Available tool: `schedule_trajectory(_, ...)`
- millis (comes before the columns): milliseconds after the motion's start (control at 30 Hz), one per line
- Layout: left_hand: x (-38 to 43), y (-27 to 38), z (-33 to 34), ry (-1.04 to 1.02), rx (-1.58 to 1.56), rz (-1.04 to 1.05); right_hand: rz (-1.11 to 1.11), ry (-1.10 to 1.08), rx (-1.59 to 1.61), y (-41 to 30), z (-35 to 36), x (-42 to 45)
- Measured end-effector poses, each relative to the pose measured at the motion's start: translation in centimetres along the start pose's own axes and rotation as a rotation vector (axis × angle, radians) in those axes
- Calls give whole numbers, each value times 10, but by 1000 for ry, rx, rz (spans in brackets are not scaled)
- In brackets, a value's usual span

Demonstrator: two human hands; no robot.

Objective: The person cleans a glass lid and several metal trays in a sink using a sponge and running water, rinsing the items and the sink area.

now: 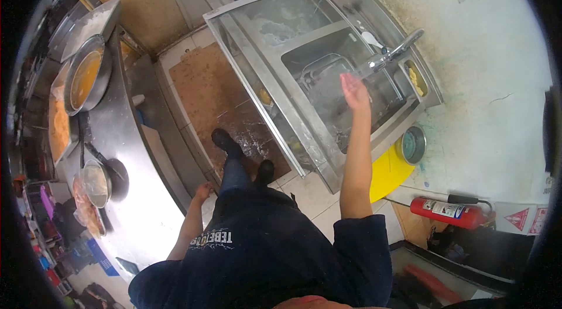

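My right hand [354, 91] reaches over the right basin of a stainless steel sink [274, 61], fingers extended with no object in them. It is just below the spout of a curved metal faucet [390, 56]; a clear stream seems to run beside the fingers. A wire rack [327, 63] shows in that basin, partly blurred by the wet surface. My left hand [203, 192] hangs low at my side, near the edge of a steel counter [145, 168]. Its fingers look loosely curled, and their inner side is hidden.
A metal bowl of yellow liquid [87, 78] and a clear bowl [95, 184] stand on the counter. Right of the sink are a yellow round board [388, 173], a steel bowl [412, 144] and a red fire extinguisher [448, 212]. The brown floor mat [206, 85] looks wet.
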State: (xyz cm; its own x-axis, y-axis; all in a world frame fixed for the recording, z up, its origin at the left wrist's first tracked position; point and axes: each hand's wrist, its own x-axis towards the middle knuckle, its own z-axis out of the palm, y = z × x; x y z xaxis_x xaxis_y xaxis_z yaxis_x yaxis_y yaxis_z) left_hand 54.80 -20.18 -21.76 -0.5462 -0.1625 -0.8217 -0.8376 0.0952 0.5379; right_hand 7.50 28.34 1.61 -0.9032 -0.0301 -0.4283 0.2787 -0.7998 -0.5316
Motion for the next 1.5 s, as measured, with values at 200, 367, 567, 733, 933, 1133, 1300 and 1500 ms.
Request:
schedule_trajectory(200,22,11,-3,-20,175,210,20,-216,497,-16,-16,46)
schedule_trajectory(367,21,-37,-14,53,-139,228,43,-516,585,18,-10,29)
schedule_trajectory(567,8,-38,1,-19,-30,-39,166,-207,308,19,-34,-27)
schedule_trajectory(733,2,-27,8,-1,51,-70,354,-261,-545,12,-11,-101)
schedule_trajectory(933,18,-15,-2,-11,193,137,459,-351,-895,8,2,-146)
schedule_trajectory(1133,2,52,11,14,472,137,512,-348,-1013,9,1,-178)
schedule_trajectory(1300,11,22,-1,14,268,181,595,-475,-1092,19,1,-189)
schedule_trajectory(1500,19,-30,-11,-26,526,450,381,-447,-1054,12,8,-159)
